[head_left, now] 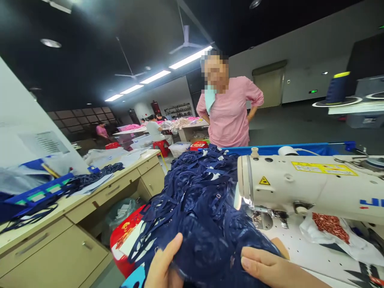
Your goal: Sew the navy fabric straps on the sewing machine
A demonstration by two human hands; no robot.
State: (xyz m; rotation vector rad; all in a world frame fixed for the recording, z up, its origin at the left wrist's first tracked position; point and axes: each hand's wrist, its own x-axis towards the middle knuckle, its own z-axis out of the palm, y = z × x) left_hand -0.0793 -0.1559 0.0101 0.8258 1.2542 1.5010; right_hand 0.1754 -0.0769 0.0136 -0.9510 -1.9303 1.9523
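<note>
A navy bra (207, 252) is stretched between my two hands at the bottom of the view, its front slightly blurred. My left hand (164, 266) grips its left side, thumb on top and fingers partly under the cloth. On the other side my right hand (265, 265) presses thumb and fingers together on the fabric. Behind it rises a big heap of navy bras (198, 176) with loose straps and small white tags. Just right of the heap stands a white sewing machine (288, 184), its needle lamp lit.
A person in a pink top (229, 112) stands behind the heap. Left is a drawer desk (114, 190) with a blue tray (39, 196). A red stool (121, 240) sits below the heap. Scissors (363, 276) and a bag of copper-coloured bits (331, 228) lie on the machine table.
</note>
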